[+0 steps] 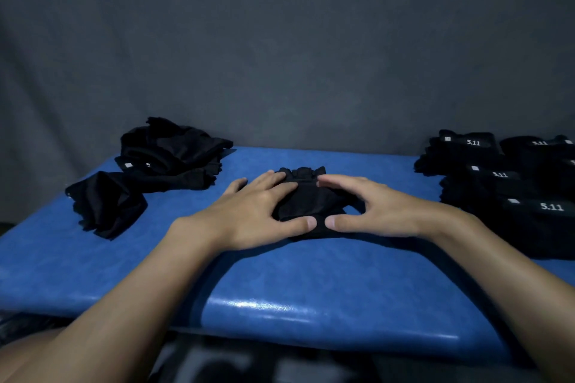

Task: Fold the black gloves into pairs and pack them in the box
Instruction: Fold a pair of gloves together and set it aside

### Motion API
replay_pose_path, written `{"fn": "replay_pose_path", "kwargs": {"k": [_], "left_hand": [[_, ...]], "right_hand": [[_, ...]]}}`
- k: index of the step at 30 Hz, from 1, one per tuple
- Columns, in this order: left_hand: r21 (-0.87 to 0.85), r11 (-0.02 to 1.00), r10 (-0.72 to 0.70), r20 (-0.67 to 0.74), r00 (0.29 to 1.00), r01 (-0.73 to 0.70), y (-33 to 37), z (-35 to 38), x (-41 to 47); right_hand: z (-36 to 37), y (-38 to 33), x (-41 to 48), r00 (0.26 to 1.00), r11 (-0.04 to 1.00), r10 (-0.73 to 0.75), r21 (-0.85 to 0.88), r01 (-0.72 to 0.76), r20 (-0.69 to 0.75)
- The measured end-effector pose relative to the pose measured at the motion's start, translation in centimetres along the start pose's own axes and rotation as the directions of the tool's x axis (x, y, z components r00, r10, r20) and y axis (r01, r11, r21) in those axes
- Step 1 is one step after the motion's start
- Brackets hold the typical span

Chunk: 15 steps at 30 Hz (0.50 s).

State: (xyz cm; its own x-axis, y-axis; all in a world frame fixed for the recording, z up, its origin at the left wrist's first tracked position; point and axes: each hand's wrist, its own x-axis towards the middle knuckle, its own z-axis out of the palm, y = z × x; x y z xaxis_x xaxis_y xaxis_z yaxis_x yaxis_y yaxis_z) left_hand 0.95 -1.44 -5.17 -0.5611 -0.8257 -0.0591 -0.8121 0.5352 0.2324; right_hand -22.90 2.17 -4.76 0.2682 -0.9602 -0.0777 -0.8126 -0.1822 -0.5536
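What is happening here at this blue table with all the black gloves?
A person is folding black gloves into pairs. The left hand and the right hand both press on a folded glove bundle in the middle of the blue table. Loose gloves lie in a heap at the left. Neat folded stacks marked 5.11 sit at the right. No box is in view.

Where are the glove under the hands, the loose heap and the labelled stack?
glove (306,199): head view, middle of its fabric.
loose heap (174,146): head view, top fold.
labelled stack (497,191): head view, middle pair, below its label.
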Motion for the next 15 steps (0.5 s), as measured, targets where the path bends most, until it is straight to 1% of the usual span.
{"fn": "replay_pose_path", "kwargs": {"k": [3,6,9,12,15], "left_hand": [[-0.010,1.000,0.006,-0.017,1.000,-0.007,0.0,-0.1,0.2],[-0.073,0.997,0.029,-0.055,0.998,-0.033,-0.2,-0.2,-0.1],[-0.107,0.992,0.049,-0.166,0.985,-0.068,-0.8,-0.9,-0.8],[-0.120,0.991,0.016,-0.276,0.961,-0.051,-1.9,-2.2,-2.0],[-0.130,0.991,-0.032,-0.385,0.922,-0.020,-3.4,-3.6,-3.6]], "right_hand": [[0.0,0.2,0.3,1.000,1.000,-0.006,0.015,0.006,-0.014],[-0.3,-0.5,0.2,0.997,0.996,-0.046,0.078,0.052,-0.067],[-0.8,-1.3,0.1,0.984,0.988,-0.095,0.103,0.111,-0.150],[-0.7,-3.0,0.4,0.962,0.988,-0.122,0.057,0.140,-0.246],[-0.1,-5.7,1.2,0.928,0.971,-0.217,0.030,0.237,-0.303]]}}
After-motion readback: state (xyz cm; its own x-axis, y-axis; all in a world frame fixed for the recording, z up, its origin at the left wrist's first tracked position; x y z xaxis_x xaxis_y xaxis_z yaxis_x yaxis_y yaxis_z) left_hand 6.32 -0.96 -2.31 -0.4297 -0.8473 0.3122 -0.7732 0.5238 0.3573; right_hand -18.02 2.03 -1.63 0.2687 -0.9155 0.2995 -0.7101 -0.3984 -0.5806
